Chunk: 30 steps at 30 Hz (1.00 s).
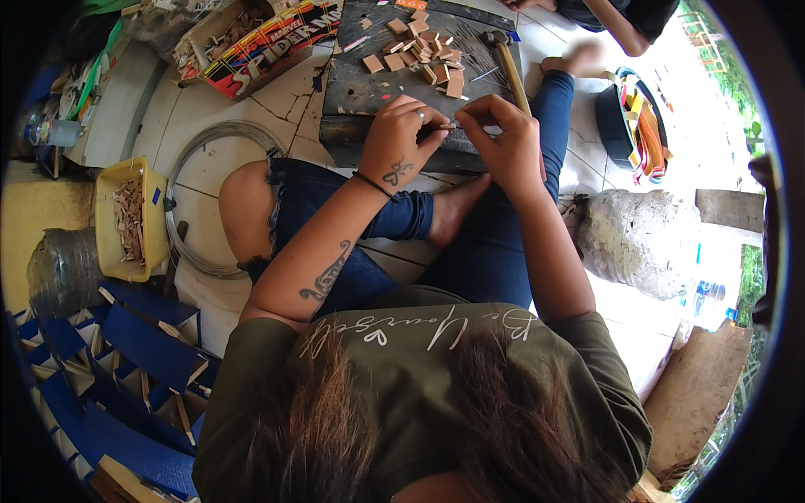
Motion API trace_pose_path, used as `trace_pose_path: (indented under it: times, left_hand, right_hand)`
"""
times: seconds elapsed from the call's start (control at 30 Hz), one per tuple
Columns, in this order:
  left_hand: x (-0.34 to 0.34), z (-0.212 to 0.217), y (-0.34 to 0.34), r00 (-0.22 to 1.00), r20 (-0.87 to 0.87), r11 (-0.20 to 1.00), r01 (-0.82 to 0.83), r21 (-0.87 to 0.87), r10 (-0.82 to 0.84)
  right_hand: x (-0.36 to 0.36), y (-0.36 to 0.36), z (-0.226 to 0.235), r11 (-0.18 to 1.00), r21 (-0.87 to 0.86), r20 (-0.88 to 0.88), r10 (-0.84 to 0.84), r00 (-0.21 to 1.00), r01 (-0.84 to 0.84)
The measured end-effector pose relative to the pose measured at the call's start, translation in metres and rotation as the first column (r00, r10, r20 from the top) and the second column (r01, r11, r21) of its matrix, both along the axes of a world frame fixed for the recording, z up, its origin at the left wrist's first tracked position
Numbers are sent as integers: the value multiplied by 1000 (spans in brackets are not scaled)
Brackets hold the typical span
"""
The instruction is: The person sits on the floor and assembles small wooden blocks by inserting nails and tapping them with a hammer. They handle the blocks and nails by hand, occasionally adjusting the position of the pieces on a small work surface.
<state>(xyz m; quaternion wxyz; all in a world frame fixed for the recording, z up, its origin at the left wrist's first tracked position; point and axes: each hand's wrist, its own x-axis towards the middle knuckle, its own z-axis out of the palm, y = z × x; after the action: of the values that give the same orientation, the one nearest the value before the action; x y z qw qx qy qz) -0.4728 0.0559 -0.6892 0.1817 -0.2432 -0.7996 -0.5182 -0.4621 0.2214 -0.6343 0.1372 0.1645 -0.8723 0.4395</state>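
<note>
Presently:

- Left hand (392, 142): fingers curled and pressed together, tips pinching a small thin piece (450, 126), pale and metallic by its look; too small to tell whether nail or wire.
- Right hand (503, 138): fingers bent inward, thumb and forefinger closed on the same piece from the opposite side; the two sets of fingertips nearly touch.
- Piece: held between both hands' fingertips, just above the near edge of the dark board (360, 92).
- Blocks (423, 50): small tan wooden squares, heaped on the board beyond the fingers.
- Hammer (510, 71): lies on the board beyond the right fingers, untouched.
- Thin nails or wires (476, 54): loose scatter beside the blocks.
- Step, as judged: readying or straightening one small piece by fingertip, before any hammering.
- Next move, as judged: calls for a steady pinch with one hand, the other freed for a block or the hammer.
- Yellow tray (113, 251): wood slips inside, well left of the fingers.
</note>
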Motion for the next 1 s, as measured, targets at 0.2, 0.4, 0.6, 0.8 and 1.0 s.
trace_pose_path:
  times: [0.2, 0.4, 0.6, 0.8, 1.0]
  left_hand:
    - [0, 1, -2, 1000, 18, 999, 13, -38, -12]
    - [0, 0, -2, 1000, 10, 1000, 12, -18, -12]
    - [0, 2, -2, 999, 29, 999, 22, -38, -21]
    - [-5, 5, -1, 998, -3, 996, 62, -59, -62]
    - [-5, 9, -1, 998, -64, 993, 5, -121, -13]
  right_hand:
    - [-1, 0, 1, 1000, 31, -7, 0, 1000, 1]
    - [-1, 0, 2, 999, 34, 4, 10, 1000, -10]
    - [-2, 1, 4, 996, 70, 11, 57, 998, -57]
    - [0, -3, -4, 983, 173, 2, 64, 998, -63]
    - [3, 5, -12, 995, -99, 35, -26, 999, 29]
